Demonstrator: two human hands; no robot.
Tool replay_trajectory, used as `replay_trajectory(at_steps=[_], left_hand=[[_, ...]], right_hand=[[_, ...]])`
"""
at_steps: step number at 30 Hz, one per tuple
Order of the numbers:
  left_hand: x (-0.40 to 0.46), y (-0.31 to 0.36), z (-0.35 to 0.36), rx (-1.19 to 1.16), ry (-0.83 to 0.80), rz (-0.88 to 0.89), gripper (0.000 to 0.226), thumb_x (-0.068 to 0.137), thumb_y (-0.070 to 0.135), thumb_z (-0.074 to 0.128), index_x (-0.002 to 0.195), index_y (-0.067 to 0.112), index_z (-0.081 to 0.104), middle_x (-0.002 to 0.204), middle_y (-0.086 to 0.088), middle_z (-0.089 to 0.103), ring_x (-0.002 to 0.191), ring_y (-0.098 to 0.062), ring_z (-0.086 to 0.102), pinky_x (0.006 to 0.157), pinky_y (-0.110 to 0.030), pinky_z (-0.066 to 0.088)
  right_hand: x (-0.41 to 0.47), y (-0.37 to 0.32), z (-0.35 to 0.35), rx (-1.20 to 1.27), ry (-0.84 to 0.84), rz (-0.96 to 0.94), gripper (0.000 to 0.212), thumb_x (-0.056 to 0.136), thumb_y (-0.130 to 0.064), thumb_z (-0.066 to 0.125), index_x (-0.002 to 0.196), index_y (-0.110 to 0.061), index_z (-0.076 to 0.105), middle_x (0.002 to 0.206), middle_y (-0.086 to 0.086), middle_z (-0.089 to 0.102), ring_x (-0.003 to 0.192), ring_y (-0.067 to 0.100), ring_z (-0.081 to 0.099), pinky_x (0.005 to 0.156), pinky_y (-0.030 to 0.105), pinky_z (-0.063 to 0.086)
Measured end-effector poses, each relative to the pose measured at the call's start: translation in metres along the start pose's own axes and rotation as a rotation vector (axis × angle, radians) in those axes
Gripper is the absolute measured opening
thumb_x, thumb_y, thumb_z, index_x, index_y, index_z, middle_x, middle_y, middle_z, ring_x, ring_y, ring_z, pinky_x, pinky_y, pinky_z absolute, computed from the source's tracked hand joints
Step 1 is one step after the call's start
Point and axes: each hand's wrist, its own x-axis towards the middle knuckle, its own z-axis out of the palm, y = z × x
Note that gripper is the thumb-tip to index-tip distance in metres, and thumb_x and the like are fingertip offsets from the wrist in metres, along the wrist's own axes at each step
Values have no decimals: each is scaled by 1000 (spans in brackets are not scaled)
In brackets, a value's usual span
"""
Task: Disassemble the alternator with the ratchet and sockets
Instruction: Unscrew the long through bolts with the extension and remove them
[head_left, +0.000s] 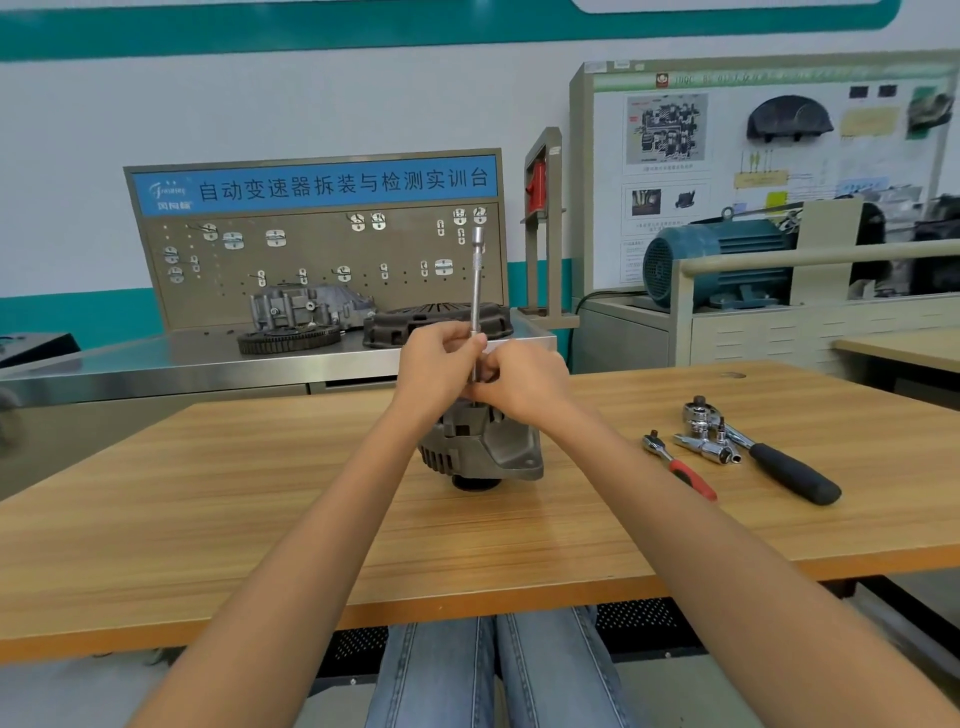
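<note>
Left hand (441, 364) and right hand (522, 382) gripping upright extension bar (476, 291) over mid-table alternator (485, 449)

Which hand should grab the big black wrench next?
Probably the right hand. The black ratchet lies on the table to the right of the alternator, on that hand's side. The left hand could keep holding the bar upright.
</note>
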Motion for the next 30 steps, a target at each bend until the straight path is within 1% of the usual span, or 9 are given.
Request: replay_trajectory(at_steps=[4, 7, 9, 12, 17, 20, 22, 24, 30], left_hand=[[1, -1, 2, -18, 48, -11, 16, 88, 13, 66, 103, 8, 70, 91, -2, 70, 88, -15, 67, 88, -37, 55], [1, -3, 5, 35, 144, 21, 15, 82, 19, 74, 94, 12, 67, 76, 10, 62, 72, -2, 58, 72, -20, 52], [0, -4, 8, 35, 181, 23, 17, 80, 20, 77, 85, 15, 61, 71, 12, 58, 66, 2, 53, 59, -7, 43], [-2, -7, 12, 13, 232, 45, 29, 79, 19, 77, 74, 23, 49, 69, 10, 55, 64, 2, 51, 55, -2, 39], [-5, -9, 15, -65, 243, 4, 20, 86, 23, 71, 93, 15, 54, 77, 8, 57, 70, -1, 54, 57, -3, 40], [-7, -10, 19, -115, 199, -11, 16, 94, 25, 59, 105, 13, 59, 92, 0, 68, 88, -11, 63, 77, -21, 50], [-11, -11, 23, -154, 173, 5, 14, 98, 22, 51, 102, 13, 62, 96, -4, 71, 94, -14, 65, 84, -29, 50], [-14, -12, 26, -151, 182, 38, 17, 99, 20, 50, 89, 16, 63, 91, -2, 72, 91, -13, 66, 82, -28, 50], [-12, -13, 27, -233, 257, -31, 2, 87, 19, 69, 86, 17, 68, 76, 3, 70, 76, -8, 65, 78, -28, 52]], right_hand=[[1, 0, 1, -21, 1, -2, 24, 87, -45, 61, 77, -23, 57, 76, -4, 60, 79, 17, 61, 76, 35, 52], [-1, -1, 1, -24, 27, -14, 26, 87, -43, 61, 73, -23, 52, 73, -5, 57, 76, 16, 60, 73, 34, 50], [-5, -2, 3, -44, 76, -27, 27, 86, -45, 60, 74, -24, 49, 70, -5, 52, 74, 16, 56, 70, 34, 47], [-9, -4, 7, -42, 161, -44, 25, 88, -43, 56, 73, -24, 50, 73, -5, 53, 79, 18, 58, 74, 36, 46], [-9, -1, 7, -41, 142, -47, 26, 91, -42, 52, 85, -22, 68, 80, -3, 64, 82, 18, 59, 79, 37, 46], [-10, -2, 6, -50, 154, -60, 27, 93, -39, 50, 94, -21, 69, 84, 0, 66, 83, 20, 60, 79, 39, 48], [-11, -2, 5, -52, 155, -63, 26, 94, -37, 49, 101, -22, 69, 88, 0, 66, 85, 19, 60, 80, 38, 49], [-11, -2, 4, -50, 152, -57, 24, 94, -35, 49, 100, -21, 68, 88, 0, 66, 86, 19, 59, 81, 38, 48], [-13, -3, 4, -50, 148, -27, 25, 93, -34, 48, 93, -17, 66, 86, 1, 64, 83, 19, 58, 79, 35, 46]])
